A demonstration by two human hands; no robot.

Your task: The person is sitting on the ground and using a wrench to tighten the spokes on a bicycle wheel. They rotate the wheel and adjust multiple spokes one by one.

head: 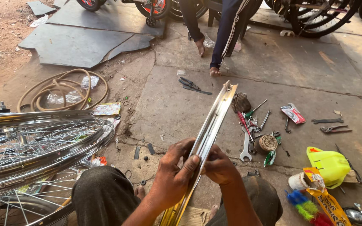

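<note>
While tools lie nearby, both hands (bare) grip a chrome rim.

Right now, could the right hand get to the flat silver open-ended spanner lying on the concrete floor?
Probably yes, but not while the right hand and left hand both grip the shiny metal wheel rim. The silver spanner lies just beyond it, with nothing over it.

My left hand and right hand cover the middle of the chrome rim; its lower end runs off the bottom edge. The stacked spoked wheels are cut off at left. I see only the legs of the seated person.
</note>
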